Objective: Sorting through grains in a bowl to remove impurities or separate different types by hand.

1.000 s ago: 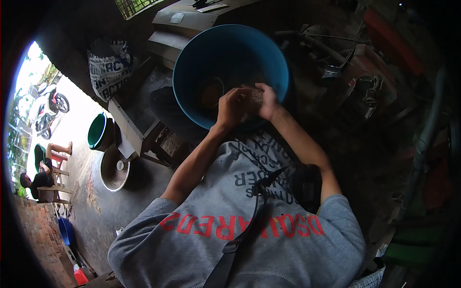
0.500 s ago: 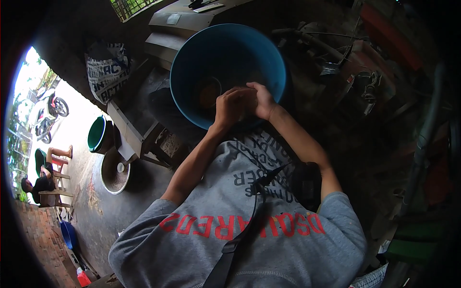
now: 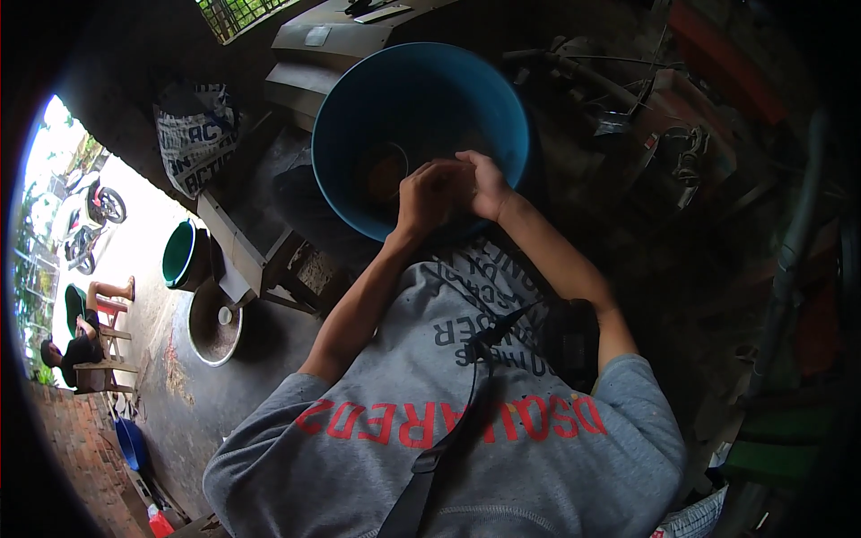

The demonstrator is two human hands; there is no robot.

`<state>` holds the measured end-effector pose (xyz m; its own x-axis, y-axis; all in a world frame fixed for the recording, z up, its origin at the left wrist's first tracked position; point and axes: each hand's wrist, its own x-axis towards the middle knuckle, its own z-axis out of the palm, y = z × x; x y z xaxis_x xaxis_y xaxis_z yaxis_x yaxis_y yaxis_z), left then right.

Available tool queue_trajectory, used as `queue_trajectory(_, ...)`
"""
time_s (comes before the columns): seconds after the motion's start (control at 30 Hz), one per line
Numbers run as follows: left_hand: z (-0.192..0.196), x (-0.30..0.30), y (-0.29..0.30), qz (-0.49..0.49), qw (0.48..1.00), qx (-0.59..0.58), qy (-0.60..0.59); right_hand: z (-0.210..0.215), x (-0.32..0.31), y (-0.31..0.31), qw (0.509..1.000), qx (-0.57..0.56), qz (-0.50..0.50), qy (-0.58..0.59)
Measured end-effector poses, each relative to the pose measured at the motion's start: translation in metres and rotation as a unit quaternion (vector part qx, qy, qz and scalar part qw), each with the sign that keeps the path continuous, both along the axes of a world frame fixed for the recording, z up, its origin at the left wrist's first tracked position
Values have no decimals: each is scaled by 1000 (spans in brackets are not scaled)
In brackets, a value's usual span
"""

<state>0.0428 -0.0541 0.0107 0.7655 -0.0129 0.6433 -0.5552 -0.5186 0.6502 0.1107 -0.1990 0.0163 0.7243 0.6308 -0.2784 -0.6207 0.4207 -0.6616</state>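
A deep blue plastic tub [image 3: 334, 108] stands right in front of me, and both my hands meet over its near rim. The fingers of my left hand [image 3: 426, 195] are curled inward. Against it, from the other side, presses my right hand [image 3: 490, 190], its thumb raised and its fingers curving in under the left ones. Whatever is between the two hands is hidden. Deep in the shaded tub lies a small round container [image 3: 386, 172] with something orange-brown in it.
On the left stand a green bucket [image 3: 178, 254], a round metal basin [image 3: 203, 336] and a low bench [image 3: 235, 240]. A printed sack [image 3: 195, 143] lies beyond. Farther left a person [image 3: 88, 345] sits by a motorcycle [image 3: 90, 220]. Machine parts [image 3: 691, 161] crowd the right.
The view has shifted slightly. My hands stay together over the tub's near rim, with barely any change in the fingers.
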Motion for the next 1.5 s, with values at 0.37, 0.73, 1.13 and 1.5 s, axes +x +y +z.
queue_trajectory(0.37, -4, -2, 3, 16, 993, -101, 56, -9, 10, -2, 997, 50, -3, 61)
queue_trajectory(0.73, -9, 0, 13, -164, 869, -429, 182, -12, 13, -6, 994, 88, 27, 58)
queue_trajectory(1.13, -12, 4, 29, 103, 904, -414, 18, 3, 0, 0, 996, 47, -46, 56)
queue_trajectory(1.5, -5, -5, 10, 83, 995, 40, -49, -6, 6, -3, 991, 59, -97, 69)
